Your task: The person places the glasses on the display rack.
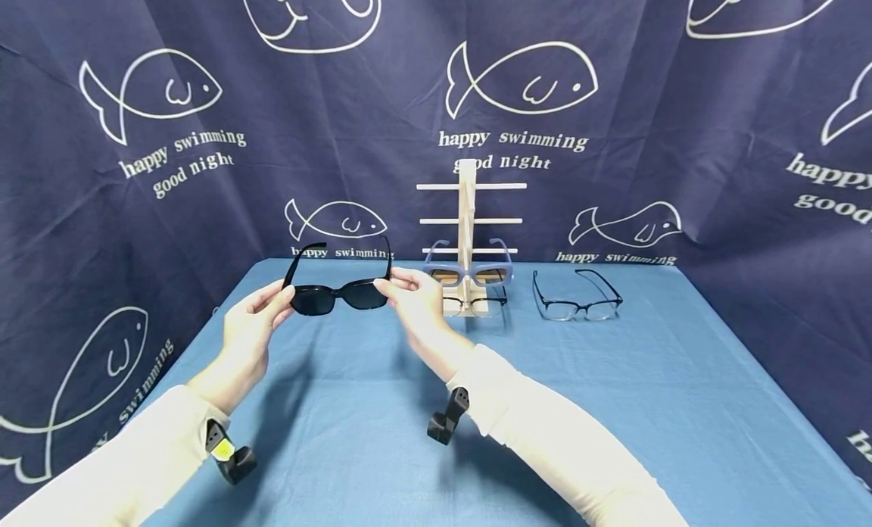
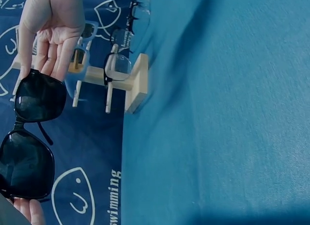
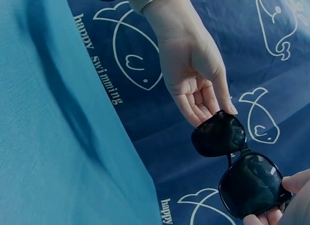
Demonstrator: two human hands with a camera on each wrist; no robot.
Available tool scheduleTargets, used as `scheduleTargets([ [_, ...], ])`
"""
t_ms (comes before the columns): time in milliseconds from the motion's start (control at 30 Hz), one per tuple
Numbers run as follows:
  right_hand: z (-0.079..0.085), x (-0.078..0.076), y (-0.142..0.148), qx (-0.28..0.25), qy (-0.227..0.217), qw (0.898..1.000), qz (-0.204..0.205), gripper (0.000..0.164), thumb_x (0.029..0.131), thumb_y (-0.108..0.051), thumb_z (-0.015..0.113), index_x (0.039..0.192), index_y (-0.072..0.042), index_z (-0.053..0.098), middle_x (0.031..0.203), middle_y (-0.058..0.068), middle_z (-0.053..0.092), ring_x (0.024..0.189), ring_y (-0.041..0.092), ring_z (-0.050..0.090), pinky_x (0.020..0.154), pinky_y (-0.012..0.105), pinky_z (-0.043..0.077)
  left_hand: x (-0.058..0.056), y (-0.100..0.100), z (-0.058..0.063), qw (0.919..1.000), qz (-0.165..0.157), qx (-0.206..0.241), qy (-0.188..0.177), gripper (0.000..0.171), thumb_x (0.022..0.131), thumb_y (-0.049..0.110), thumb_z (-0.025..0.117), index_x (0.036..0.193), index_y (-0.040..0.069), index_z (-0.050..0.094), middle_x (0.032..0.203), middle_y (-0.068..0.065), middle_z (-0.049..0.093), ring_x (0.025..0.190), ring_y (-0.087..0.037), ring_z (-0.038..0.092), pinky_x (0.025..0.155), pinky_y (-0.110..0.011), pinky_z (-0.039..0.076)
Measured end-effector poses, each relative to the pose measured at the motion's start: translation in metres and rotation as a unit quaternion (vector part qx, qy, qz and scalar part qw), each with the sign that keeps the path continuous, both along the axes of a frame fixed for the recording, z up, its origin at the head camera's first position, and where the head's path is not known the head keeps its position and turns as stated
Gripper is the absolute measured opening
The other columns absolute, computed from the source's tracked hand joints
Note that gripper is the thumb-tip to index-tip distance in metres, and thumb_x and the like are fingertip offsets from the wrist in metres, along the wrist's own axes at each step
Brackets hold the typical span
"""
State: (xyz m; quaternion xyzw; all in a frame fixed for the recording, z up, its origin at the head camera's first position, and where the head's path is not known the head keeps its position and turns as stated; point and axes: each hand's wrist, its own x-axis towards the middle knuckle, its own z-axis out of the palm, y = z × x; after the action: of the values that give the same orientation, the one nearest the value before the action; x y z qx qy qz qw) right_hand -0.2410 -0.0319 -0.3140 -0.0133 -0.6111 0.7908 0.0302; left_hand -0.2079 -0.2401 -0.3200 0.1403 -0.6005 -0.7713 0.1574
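Black sunglasses (image 1: 338, 296) with dark lenses are held up above the table, their temples unfolded and pointing away from me. My left hand (image 1: 253, 324) pinches one end of the frame between thumb and fingers. At the other end, my right hand (image 1: 424, 304) pinches the frame near its hinge. Both lenses of the sunglasses (image 3: 252, 184) face the right wrist camera, with a hand at each end. Just beyond my right hand stands a wooden display rack (image 1: 467, 209). Blue-framed sunglasses (image 1: 468, 275) hang on the rack, and dark-rimmed clear glasses (image 1: 473, 303) sit below them, partly hidden by my hand.
Another pair of clear eyeglasses (image 1: 581, 309) lies with temples open on the blue tablecloth (image 1: 613, 406), right of the rack. The rack's upper pegs (image 1: 500, 186) stick out to both sides. A dark blue curtain (image 1: 381, 133) with white fish drawings hangs behind and beside the table.
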Motion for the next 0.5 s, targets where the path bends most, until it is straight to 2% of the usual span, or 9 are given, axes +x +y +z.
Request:
scheduleTargets([
  [133, 0.006, 0.0, 0.005, -0.002, 0.009, 1.0, 0.0, 0.035, 0.079, -0.001, 0.076, 0.112, 0.003, 0.068, 0.099, 0.015, 0.072, 0.073, 0.004, 0.061, 0.075, 0.026, 0.059, 0.001, 0.003, 0.007, 1.0, -0.005, -0.003, 0.005, 0.05, 0.084, 0.011, 0.076, 0.129, -0.003, 0.056, 0.083, 0.011, 0.071, 0.077, -0.001, 0.069, 0.08, -0.014, 0.057],
  [233, 0.01, 0.001, 0.009, -0.006, 0.011, 1.0, 0.001, 0.036, 0.079, -0.001, 0.076, 0.113, 0.003, 0.068, 0.099, 0.014, 0.072, 0.075, 0.005, 0.062, 0.081, 0.03, 0.06, 0.0, 0.006, 0.012, 0.9998, -0.014, -0.013, 0.011, 0.053, 0.085, 0.011, 0.074, 0.132, -0.004, 0.054, 0.083, 0.012, 0.071, 0.076, -0.001, 0.068, 0.079, -0.013, 0.056],
  [500, 0.016, 0.003, 0.023, -0.017, 0.01, 1.0, 0.01, 0.039, 0.08, 0.0, 0.075, 0.118, 0.006, 0.065, 0.092, 0.009, 0.069, 0.075, 0.006, 0.063, 0.092, 0.041, 0.057, 0.001, 0.014, 0.021, 0.9982, -0.034, -0.046, 0.019, 0.052, 0.088, 0.012, 0.072, 0.132, -0.007, 0.052, 0.081, 0.014, 0.07, 0.072, 0.0, 0.067, 0.079, -0.012, 0.056],
])
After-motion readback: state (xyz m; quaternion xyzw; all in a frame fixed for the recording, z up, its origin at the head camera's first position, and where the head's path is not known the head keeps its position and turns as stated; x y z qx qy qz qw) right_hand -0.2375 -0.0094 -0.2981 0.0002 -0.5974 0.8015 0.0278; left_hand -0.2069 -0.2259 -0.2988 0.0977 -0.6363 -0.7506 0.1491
